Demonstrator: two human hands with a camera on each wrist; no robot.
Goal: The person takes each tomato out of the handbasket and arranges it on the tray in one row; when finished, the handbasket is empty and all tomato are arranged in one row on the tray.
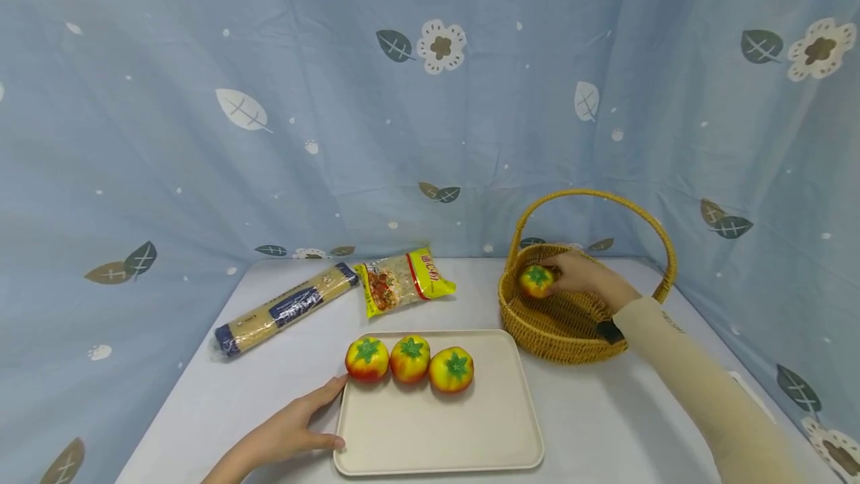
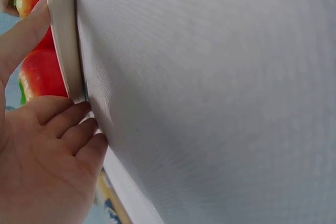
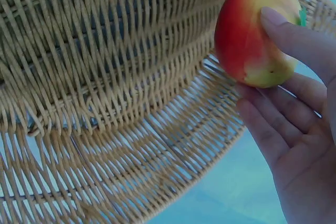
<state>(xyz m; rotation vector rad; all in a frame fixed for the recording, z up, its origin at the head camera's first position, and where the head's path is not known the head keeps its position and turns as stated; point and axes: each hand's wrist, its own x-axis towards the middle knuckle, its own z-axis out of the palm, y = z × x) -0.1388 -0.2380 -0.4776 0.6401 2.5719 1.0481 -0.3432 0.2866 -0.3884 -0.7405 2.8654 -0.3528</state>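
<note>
In the head view, my right hand [image 1: 576,272] reaches inside the wicker basket [image 1: 561,349] and holds a yellow-and-red tomato [image 1: 536,282] with a green star-shaped top. Seen from the right wrist, the thumb lies across the tomato [image 3: 252,40] and the fingers support its other side, close to the woven wall. My left hand [image 1: 289,428] rests at the left edge of a beige tray [image 1: 470,432], fingers and thumb spread along it. The left wrist view shows the fingertips touching the tray's rim [image 2: 64,40]. Three similar tomatoes [image 1: 410,359] sit in a row near the tray's far left side.
A long packet of noodles [image 1: 285,310] lies at the back left, beside a yellow food bag [image 1: 403,282]. The basket's tall arched handle [image 1: 591,193] stands up over the right arm. A blue patterned curtain [image 1: 336,95] surrounds the white table [image 1: 295,368].
</note>
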